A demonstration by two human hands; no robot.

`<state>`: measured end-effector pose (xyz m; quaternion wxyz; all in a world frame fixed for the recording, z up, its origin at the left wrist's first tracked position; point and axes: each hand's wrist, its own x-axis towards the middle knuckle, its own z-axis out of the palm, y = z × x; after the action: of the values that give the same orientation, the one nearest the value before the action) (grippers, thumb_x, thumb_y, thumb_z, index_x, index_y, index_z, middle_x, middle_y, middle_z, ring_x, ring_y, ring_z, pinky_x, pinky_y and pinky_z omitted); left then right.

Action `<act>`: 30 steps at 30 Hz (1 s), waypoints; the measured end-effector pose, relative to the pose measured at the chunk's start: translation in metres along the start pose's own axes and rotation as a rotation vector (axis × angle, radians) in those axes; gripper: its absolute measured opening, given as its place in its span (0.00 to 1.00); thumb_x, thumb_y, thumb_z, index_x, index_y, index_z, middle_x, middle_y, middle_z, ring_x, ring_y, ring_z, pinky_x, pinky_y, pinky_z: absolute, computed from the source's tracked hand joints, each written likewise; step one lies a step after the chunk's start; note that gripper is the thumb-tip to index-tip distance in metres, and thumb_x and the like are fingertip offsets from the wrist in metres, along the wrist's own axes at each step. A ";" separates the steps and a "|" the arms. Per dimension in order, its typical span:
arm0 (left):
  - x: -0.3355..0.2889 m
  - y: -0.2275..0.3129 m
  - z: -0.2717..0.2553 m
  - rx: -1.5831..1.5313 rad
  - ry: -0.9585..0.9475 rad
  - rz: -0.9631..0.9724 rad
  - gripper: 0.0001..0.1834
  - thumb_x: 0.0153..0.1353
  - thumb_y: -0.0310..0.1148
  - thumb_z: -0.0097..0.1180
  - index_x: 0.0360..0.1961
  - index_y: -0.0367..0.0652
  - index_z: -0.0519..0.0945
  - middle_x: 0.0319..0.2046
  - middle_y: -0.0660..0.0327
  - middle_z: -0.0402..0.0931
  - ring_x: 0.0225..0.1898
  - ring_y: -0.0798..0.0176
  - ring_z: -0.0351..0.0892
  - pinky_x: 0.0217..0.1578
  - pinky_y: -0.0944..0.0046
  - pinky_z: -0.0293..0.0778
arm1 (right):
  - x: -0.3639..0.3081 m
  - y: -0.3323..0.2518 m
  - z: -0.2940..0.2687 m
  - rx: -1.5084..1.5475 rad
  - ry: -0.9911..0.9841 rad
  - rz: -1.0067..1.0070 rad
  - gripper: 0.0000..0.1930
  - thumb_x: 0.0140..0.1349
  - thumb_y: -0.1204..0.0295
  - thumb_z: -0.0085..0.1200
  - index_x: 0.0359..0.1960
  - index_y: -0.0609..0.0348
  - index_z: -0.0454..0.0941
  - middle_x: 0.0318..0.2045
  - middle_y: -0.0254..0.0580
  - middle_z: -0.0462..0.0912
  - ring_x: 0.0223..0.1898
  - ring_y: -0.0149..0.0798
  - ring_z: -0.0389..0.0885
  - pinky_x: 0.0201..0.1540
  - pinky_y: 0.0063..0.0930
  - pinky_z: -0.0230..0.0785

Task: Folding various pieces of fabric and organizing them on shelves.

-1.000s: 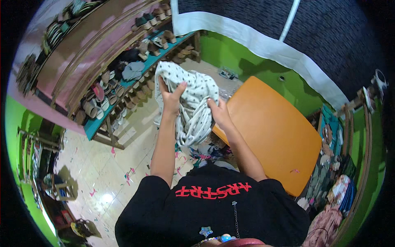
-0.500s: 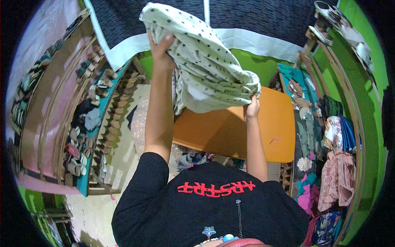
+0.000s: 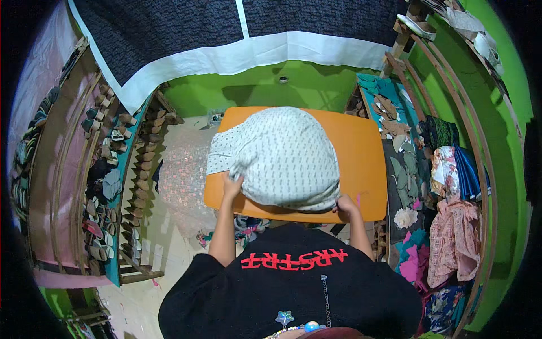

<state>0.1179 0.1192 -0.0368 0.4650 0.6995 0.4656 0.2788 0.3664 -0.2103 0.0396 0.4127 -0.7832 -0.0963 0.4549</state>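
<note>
A white cloth with small dark stars [image 3: 288,152] billows in a rounded dome over the orange tabletop [image 3: 364,164]. One flap of it spreads flat over the table's left edge. My left hand [image 3: 232,184] grips the bunched near-left part of the cloth. At the near-right corner, my right hand [image 3: 346,205] pinches the hem with curled fingers. Whether the cloth is a garment or a plain piece, I cannot tell.
Shoe racks [image 3: 127,175] line the left side. On the right a shelf holds cloth pieces [image 3: 403,164], and a pink garment [image 3: 454,243] hangs near it. Shiny pinkish sheeting [image 3: 183,181] lies left of the table. A dark curtain [image 3: 316,20] hangs behind.
Both hands have come down and nearer with the cloth, from raised in front to table height. The cloth has gone from a bunched, slanted hang to a puffed-out spread over the table.
</note>
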 end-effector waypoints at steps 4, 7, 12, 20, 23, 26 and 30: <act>-0.016 -0.030 0.003 -0.260 0.133 -0.140 0.31 0.40 0.36 0.60 0.42 0.29 0.62 0.35 0.47 0.69 0.37 0.56 0.70 0.39 0.60 0.65 | 0.037 0.039 -0.021 0.175 0.043 0.099 0.10 0.55 0.70 0.40 0.27 0.65 0.72 0.16 0.40 0.75 0.15 0.34 0.73 0.16 0.26 0.61; -0.013 -0.048 -0.013 0.095 0.264 -0.335 0.31 0.41 0.41 0.58 0.40 0.30 0.61 0.33 0.47 0.69 0.31 0.57 0.73 0.33 0.62 0.68 | 0.092 0.045 -0.022 -0.095 0.302 -0.266 0.15 0.52 0.66 0.45 0.31 0.69 0.71 0.23 0.44 0.75 0.27 0.40 0.75 0.29 0.27 0.65; -0.032 0.062 0.002 -0.278 -0.082 -0.524 0.19 0.49 0.45 0.51 0.25 0.36 0.68 0.18 0.58 0.70 0.17 0.65 0.71 0.11 0.67 0.65 | 0.122 0.012 -0.025 -0.155 0.551 -0.357 0.25 0.47 0.61 0.52 0.40 0.72 0.66 0.34 0.53 0.72 0.40 0.46 0.70 0.43 0.32 0.62; -0.049 0.073 -0.008 -0.563 -0.057 -0.579 0.12 0.51 0.42 0.51 0.29 0.46 0.70 0.15 0.66 0.68 0.14 0.70 0.67 0.10 0.72 0.61 | 0.072 -0.037 0.031 -0.450 0.629 -0.202 0.31 0.45 0.59 0.54 0.50 0.60 0.58 0.47 0.54 0.64 0.51 0.52 0.59 0.53 0.39 0.51; -0.045 0.088 -0.011 -0.636 -0.111 -0.559 0.10 0.49 0.38 0.51 0.32 0.46 0.70 0.19 0.66 0.70 0.16 0.70 0.68 0.15 0.70 0.66 | 0.073 -0.013 0.024 -0.252 0.714 -0.431 0.28 0.47 0.62 0.53 0.49 0.61 0.60 0.45 0.55 0.65 0.48 0.52 0.62 0.50 0.40 0.54; -0.042 0.078 -0.009 -0.699 -0.064 -0.516 0.12 0.47 0.32 0.50 0.35 0.45 0.70 0.24 0.63 0.71 0.23 0.67 0.72 0.22 0.66 0.71 | 0.067 0.002 0.021 -0.319 0.701 -0.362 0.26 0.48 0.63 0.52 0.47 0.62 0.62 0.45 0.55 0.65 0.48 0.53 0.62 0.50 0.40 0.54; -0.029 0.062 -0.016 -0.780 -0.088 -0.423 0.15 0.46 0.32 0.53 0.37 0.44 0.69 0.29 0.63 0.72 0.30 0.64 0.73 0.27 0.63 0.72 | 0.066 0.014 0.014 -0.266 0.640 -0.280 0.19 0.54 0.62 0.44 0.40 0.66 0.69 0.40 0.58 0.70 0.42 0.55 0.68 0.45 0.40 0.60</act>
<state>0.1169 0.0912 0.0274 0.7602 0.3724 0.4381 0.3025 0.3901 -0.1770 -0.0163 0.3747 -0.9118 -0.1268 0.1098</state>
